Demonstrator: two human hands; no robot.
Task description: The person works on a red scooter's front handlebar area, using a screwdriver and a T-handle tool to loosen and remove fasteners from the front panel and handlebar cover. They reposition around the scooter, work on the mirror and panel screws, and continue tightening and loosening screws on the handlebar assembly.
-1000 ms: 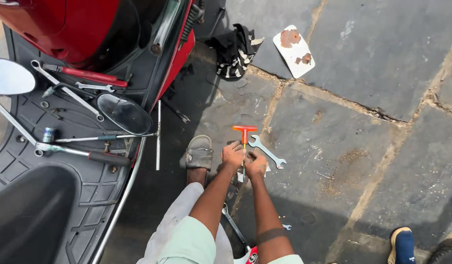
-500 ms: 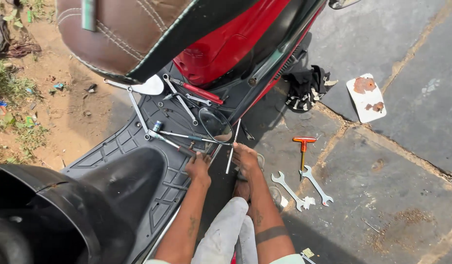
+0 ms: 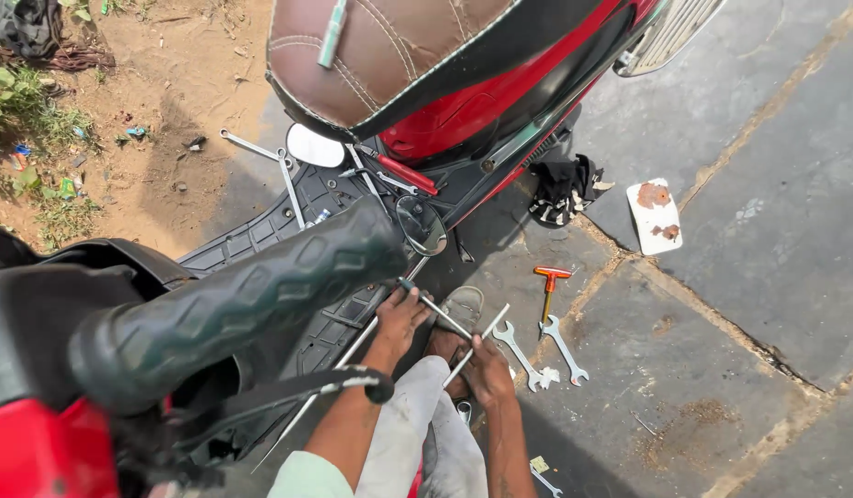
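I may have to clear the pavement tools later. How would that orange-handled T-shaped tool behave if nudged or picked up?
The orange-handled T-tool lies flat on the stone paving, so it probably won't tip. Its crossbar handle would likely stop it rolling far. The thin metal shaft looks stiff, and it seems light enough for one hand. It lies close above the two spanners, so a push might knock them.

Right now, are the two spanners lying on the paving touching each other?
Touching. The head view shows the two spanners lying on the stone paving in a V, their lower ends meeting beside the right hand, below the orange-handled tool.
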